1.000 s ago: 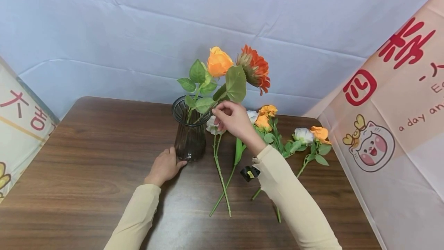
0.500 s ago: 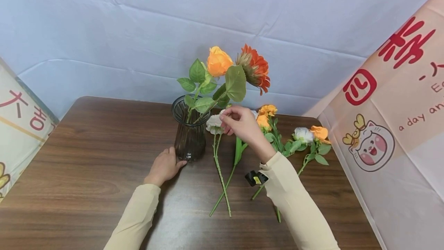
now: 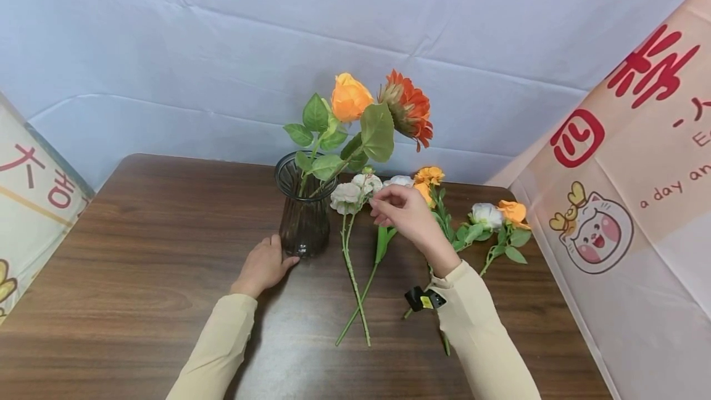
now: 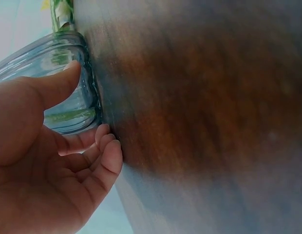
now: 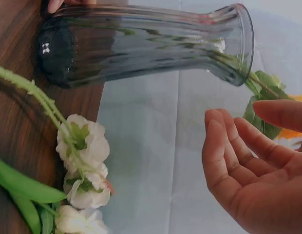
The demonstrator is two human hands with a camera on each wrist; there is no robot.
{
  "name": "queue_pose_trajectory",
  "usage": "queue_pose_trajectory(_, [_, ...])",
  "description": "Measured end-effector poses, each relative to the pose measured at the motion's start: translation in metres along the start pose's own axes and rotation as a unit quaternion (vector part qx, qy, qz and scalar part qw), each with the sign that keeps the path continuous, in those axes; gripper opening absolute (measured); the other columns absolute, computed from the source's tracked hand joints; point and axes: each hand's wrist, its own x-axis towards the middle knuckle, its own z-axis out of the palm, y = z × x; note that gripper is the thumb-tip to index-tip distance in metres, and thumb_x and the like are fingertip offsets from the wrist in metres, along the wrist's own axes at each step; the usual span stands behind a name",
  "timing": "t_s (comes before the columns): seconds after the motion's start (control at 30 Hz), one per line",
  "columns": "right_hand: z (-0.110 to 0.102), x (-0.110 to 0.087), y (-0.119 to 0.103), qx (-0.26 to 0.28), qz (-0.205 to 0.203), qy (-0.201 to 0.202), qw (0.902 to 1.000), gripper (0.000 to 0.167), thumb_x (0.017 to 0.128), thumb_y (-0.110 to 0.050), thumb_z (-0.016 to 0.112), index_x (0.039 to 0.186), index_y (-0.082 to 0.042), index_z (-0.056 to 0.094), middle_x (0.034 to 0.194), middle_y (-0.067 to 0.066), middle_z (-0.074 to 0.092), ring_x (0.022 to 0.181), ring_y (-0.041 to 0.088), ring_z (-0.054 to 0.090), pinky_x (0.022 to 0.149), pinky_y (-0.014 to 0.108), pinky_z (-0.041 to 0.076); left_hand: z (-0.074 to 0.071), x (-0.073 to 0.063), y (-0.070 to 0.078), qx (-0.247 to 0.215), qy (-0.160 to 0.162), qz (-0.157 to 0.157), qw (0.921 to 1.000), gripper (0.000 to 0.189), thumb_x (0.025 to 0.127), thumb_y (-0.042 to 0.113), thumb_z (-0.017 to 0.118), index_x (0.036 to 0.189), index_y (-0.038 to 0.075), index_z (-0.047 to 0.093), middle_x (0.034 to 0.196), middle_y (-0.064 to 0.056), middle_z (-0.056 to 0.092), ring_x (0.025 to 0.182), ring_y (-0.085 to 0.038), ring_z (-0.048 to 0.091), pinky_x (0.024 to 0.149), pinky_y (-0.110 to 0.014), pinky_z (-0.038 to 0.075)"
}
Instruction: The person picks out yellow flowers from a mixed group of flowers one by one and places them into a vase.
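A dark ribbed glass vase stands upright on the table, holding an orange rose and a red-orange gerbera-like flower that leans right. My left hand grips the vase low at its base; in the left wrist view the thumb lies against the glass and the fingers curl around the bottom. Right of the vase, my right hand hovers with loosely bent fingers and nothing between them. Just beyond its fingertips lies a white flower stem with two blooms.
More artificial flowers lie to the right: white blooms, orange blooms and an orange rose, their stems pointing toward the front. A green leafy stem crosses under the white flower stem. A pale cloth backdrop stands behind the table.
My right hand has let go of the red-orange flower's stem and drawn back right and down, away from the vase. The left hand and vase have stayed in place.
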Motion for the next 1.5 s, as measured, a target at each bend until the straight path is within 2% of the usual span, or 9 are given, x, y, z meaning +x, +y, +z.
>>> queue_pose_trajectory(0.1, [-0.006,-0.004,0.005,-0.005,0.008,0.0,1.0,0.016,0.09,-0.009,0.056,0.097,0.004,0.061,0.08,0.014,0.064,0.066,0.02,0.061,0.061,0.034,0.052,0.001,0.001,-0.001,0.0,-0.001,-0.003,1.0,0.053,0.085,0.034,0.063,0.106,-0.011,0.045,0.094,-0.025,0.053,0.093,-0.04,0.054,0.081,-0.048,0.043])
queue_pose_trajectory(0.37, [-0.021,-0.012,0.02,0.006,0.028,0.022,0.9993,0.018,0.09,-0.009,0.056,0.099,0.006,0.06,0.086,0.019,0.062,0.071,0.022,0.061,0.063,0.033,0.052,0.001,0.001,-0.001,0.007,-0.004,0.0,1.0,0.054,0.085,0.034,0.063,0.107,-0.012,0.044,0.094,-0.026,0.053,0.093,-0.04,0.054,0.081,-0.048,0.043])
queue_pose_trajectory(0.53, [-0.03,-0.017,0.033,0.006,0.04,0.038,0.9985,0.019,0.09,-0.008,0.056,0.102,0.007,0.059,0.087,0.019,0.062,0.076,0.032,0.061,0.065,0.035,0.053,0.001,0.0,-0.001,0.007,-0.006,-0.003,1.0,0.055,0.086,0.035,0.063,0.108,-0.012,0.044,0.095,-0.025,0.053,0.093,-0.04,0.054,0.081,-0.048,0.043])
queue_pose_trajectory(0.63, [-0.037,-0.02,0.04,0.006,0.049,0.047,0.9977,0.021,0.09,-0.008,0.055,0.104,0.008,0.058,0.086,0.018,0.062,0.076,0.032,0.062,0.064,0.033,0.053,0.001,0.0,-0.001,0.006,-0.005,-0.003,1.0,0.055,0.086,0.035,0.063,0.108,-0.012,0.044,0.095,-0.025,0.053,0.093,-0.04,0.054,0.08,-0.048,0.043])
queue_pose_trajectory(0.93, [-0.057,-0.027,0.061,0.016,0.093,0.064,0.9935,0.024,0.091,-0.011,0.055,0.106,0.008,0.055,0.089,0.019,0.06,0.071,0.016,0.061,0.067,0.035,0.053,0.0,0.001,-0.001,0.004,-0.008,-0.005,0.9999,0.055,0.086,0.035,0.062,0.109,-0.012,0.044,0.096,-0.026,0.053,0.094,-0.04,0.053,0.081,-0.049,0.043])
queue_pose_trajectory(1.2, [-0.072,-0.032,0.08,0.004,0.134,0.086,0.9872,0.031,0.093,-0.013,0.053,0.115,0.008,0.049,0.096,0.021,0.058,0.078,0.02,0.061,0.074,0.039,0.051,0.002,0.003,-0.002,0.005,-0.012,-0.005,0.9999,0.056,0.086,0.035,0.062,0.109,-0.012,0.043,0.098,-0.026,0.053,0.095,-0.041,0.053,0.082,-0.049,0.042])
queue_pose_trajectory(1.4, [-0.081,-0.036,0.096,0.002,0.164,0.094,0.9821,0.034,0.094,-0.012,0.05,0.119,0.01,0.044,0.099,0.02,0.056,0.077,0.013,0.058,0.072,0.031,0.051,0.003,0.003,-0.003,0.004,-0.008,-0.003,1.0,0.055,0.086,0.035,0.062,0.108,-0.011,0.044,0.097,-0.026,0.053,0.095,-0.04,0.053,0.082,-0.049,0.043])
queue_pose_trajectory(1.5, [-0.085,-0.037,0.105,0.001,0.18,0.096,0.9789,0.036,0.094,-0.012,0.049,0.121,0.011,0.043,0.102,0.02,0.056,0.078,0.012,0.058,0.076,0.036,0.051,0.003,0.003,-0.003,0.003,-0.008,-0.002,1.0,0.055,0.086,0.035,0.062,0.108,-0.012,0.044,0.097,-0.026,0.053,0.095,-0.04,0.053,0.082,-0.049,0.042])
